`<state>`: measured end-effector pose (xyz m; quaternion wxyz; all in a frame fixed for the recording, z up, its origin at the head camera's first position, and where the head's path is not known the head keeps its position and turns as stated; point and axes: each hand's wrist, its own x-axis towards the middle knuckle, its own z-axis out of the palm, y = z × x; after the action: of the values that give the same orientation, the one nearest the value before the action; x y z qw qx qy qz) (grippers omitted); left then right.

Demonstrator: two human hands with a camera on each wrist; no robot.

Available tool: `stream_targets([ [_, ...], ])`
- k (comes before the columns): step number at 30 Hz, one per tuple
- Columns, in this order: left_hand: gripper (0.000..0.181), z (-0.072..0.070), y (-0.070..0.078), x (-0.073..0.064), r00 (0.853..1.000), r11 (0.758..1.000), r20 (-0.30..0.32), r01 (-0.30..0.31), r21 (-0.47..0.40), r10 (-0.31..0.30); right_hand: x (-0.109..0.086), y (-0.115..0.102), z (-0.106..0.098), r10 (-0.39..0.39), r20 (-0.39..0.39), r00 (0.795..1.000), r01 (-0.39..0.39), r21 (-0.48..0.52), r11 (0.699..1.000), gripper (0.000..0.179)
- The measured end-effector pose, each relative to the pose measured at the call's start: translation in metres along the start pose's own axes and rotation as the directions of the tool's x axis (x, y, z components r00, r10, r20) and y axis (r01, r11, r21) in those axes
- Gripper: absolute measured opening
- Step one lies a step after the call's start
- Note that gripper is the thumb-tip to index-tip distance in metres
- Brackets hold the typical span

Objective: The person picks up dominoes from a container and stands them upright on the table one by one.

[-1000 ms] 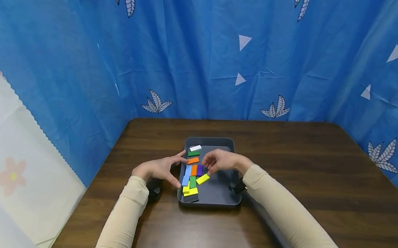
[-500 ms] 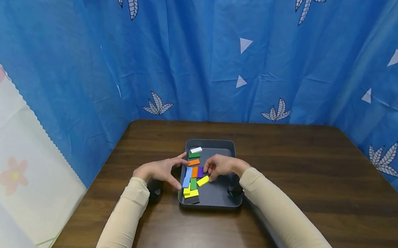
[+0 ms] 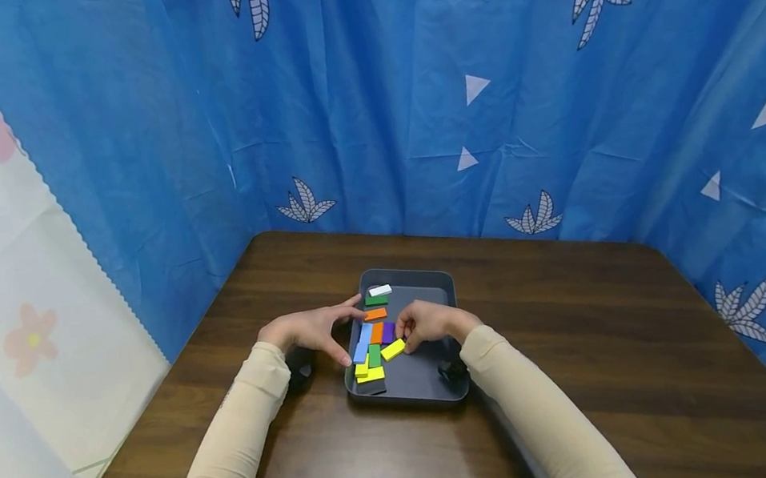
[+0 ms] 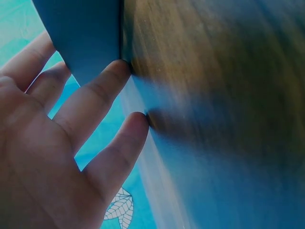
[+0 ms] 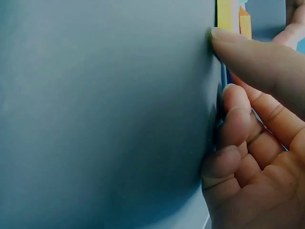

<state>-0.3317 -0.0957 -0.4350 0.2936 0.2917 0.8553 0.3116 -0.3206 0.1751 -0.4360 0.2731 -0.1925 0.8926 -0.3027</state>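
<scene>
Flat coloured blocks lie along the left side of a dark grey tray (image 3: 423, 379). My left hand (image 3: 311, 331) spans the tray's left rim, thumb and fingers spread apart and holding nothing. Close to its thumb are two light blue blocks (image 3: 361, 347); its fingertips reach towards an upper orange block (image 3: 374, 314). Inside the tray, my right hand (image 3: 433, 319) has its thumb at the end of a slanted yellow block (image 3: 393, 349). Its bent fingers are beside a purple block (image 3: 388, 333). In the right wrist view, the thumb (image 5: 248, 50) overlaps the yellow block (image 5: 224, 14), away from the other fingertips.
A white block (image 3: 380, 291) and a dark green block (image 3: 377, 300) lie near the tray's back left corner. At its front left are a lower yellow block (image 3: 372, 374) and a dark grey block (image 3: 372, 387). The wooden table (image 3: 581, 310) meets a blue curtain (image 3: 409, 106) behind.
My right hand has come slightly closer to me and lower, its fingers now beside the purple block. My left hand stays at the tray's left rim. The blocks look unmoved; the head view shifts slightly.
</scene>
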Motion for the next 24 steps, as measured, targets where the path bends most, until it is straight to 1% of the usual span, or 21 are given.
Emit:
stream_targets([
  [3, 0.092, -0.001, 0.001, 0.000, 1.000, 1.000, -0.002, -0.002, 0.002, 0.002, -0.001, 0.000, -0.001, -0.011, -0.003, 1.000, 0.011, 0.009, 1.000, 0.014],
  [8, 0.094, 0.000, 0.002, 0.000, 1.000, 1.000, -0.001, 0.011, -0.002, -0.011, -0.002, 0.002, -0.004, -0.032, 0.002, 0.999, 0.032, 0.033, 0.999, 0.014],
  [13, 0.095, 0.001, 0.003, 0.001, 1.000, 1.000, 0.000, 0.001, -0.002, -0.001, -0.007, 0.003, -0.008, -0.041, -0.013, 0.999, 0.042, 0.069, 0.997, 0.011],
  [18, 0.095, 0.000, 0.003, 0.002, 1.000, 1.000, 0.002, 0.007, 0.003, -0.007, -0.013, 0.004, -0.013, -0.045, -0.060, 0.997, 0.050, 0.100, 0.994, 0.009],
  [24, 0.095, 0.001, 0.003, 0.001, 1.000, 1.000, 0.000, 0.028, -0.004, -0.028, -0.022, 0.003, -0.019, -0.071, -0.161, 0.984, 0.098, 0.161, 0.982, 0.010],
])
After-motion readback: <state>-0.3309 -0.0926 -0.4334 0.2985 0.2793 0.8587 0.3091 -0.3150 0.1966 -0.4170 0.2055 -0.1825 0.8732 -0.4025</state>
